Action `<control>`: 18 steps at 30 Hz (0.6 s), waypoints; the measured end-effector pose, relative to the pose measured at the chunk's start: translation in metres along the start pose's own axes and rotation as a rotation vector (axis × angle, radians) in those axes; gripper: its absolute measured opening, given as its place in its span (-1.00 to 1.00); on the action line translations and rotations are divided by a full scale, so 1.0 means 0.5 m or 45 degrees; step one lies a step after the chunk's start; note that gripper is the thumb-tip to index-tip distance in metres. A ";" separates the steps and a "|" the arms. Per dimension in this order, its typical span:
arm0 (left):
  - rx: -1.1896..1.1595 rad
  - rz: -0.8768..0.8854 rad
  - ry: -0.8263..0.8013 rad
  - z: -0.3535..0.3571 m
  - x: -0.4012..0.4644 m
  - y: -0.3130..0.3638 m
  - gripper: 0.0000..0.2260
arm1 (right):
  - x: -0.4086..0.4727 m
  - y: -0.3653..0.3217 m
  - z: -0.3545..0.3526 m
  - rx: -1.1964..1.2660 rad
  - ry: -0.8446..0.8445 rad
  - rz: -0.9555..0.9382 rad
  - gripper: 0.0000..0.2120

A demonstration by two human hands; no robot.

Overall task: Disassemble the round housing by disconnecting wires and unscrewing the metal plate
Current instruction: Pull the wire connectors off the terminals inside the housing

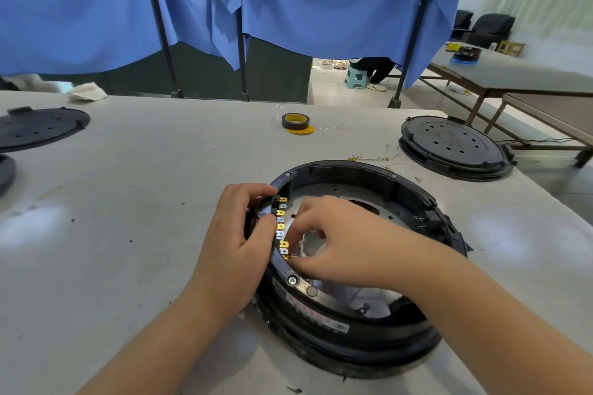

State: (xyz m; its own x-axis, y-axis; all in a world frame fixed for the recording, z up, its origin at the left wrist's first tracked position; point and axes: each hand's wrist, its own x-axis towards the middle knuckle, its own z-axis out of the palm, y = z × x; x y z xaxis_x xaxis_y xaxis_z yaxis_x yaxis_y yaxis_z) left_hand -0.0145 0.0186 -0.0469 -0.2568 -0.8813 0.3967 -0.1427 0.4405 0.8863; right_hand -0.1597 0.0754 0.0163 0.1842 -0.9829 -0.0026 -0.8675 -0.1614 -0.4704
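On the pale table, round black housing (359, 324), left hand (237, 234) fingers gripping its terminal block (269, 207), right hand (333, 234) fingers pinching inside.

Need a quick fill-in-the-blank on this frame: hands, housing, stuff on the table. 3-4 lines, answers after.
1. The left hand grips the terminal block on the round housing's ____ side.
2. The right hand reaches ____ the housing, by the gold terminals.
3. The roll of tape is black and ____.
4. Loose wires lie between the housing and a ____ black cover.

Missing words: left; inside; yellow; round
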 end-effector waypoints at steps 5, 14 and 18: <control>0.008 0.010 0.003 0.002 0.002 0.000 -0.72 | -0.002 -0.011 0.002 -0.076 0.071 -0.009 -0.91; 0.015 0.005 -0.011 -0.001 0.001 0.000 -0.73 | -0.002 -0.015 0.003 -0.099 0.048 -0.038 -0.85; 0.020 0.008 -0.011 0.000 0.001 0.001 -0.72 | -0.005 -0.018 0.000 -0.097 0.045 -0.021 -0.85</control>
State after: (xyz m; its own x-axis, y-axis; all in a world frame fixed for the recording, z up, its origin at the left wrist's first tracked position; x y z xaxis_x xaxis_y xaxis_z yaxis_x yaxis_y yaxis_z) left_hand -0.0146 0.0182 -0.0463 -0.2662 -0.8771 0.3998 -0.1557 0.4485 0.8801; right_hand -0.1523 0.0793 0.0202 0.1833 -0.9824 0.0361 -0.8976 -0.1822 -0.4014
